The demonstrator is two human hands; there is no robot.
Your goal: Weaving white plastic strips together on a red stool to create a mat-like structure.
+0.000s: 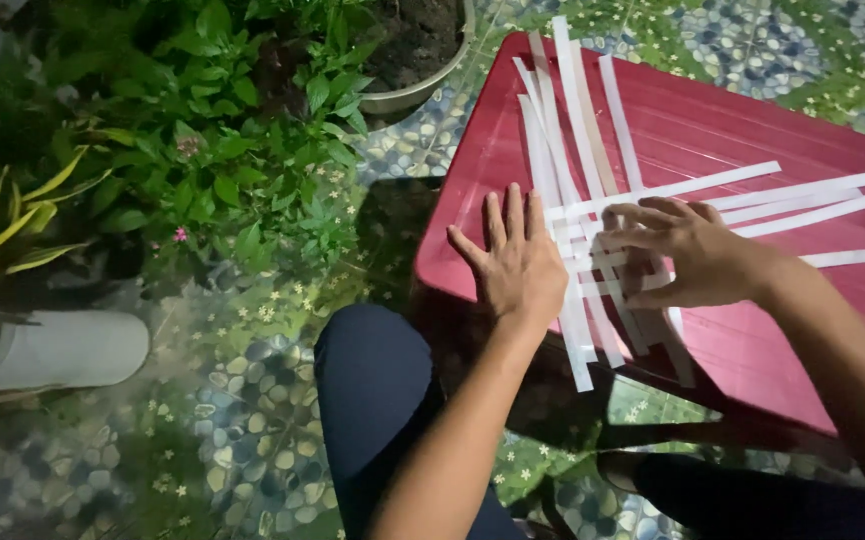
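Head view: white paper strips (593, 200) lay crossed on the red plastic surface (713, 120), long ones running away from the person, others running rightward. Left hand (515, 262) lay flat, fingers spread, pinning the strips' left edge. Right hand (688, 252), fingers curled together, pinched a strip at the crossing, nearer the weave.

White paper strips (593, 215) lie flat (crossed, loosely woven) on the red tabletop, some overhanging its near edge

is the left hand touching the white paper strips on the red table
Touching: the head view shows the left hand lying flat with its fingers on the white paper strips.
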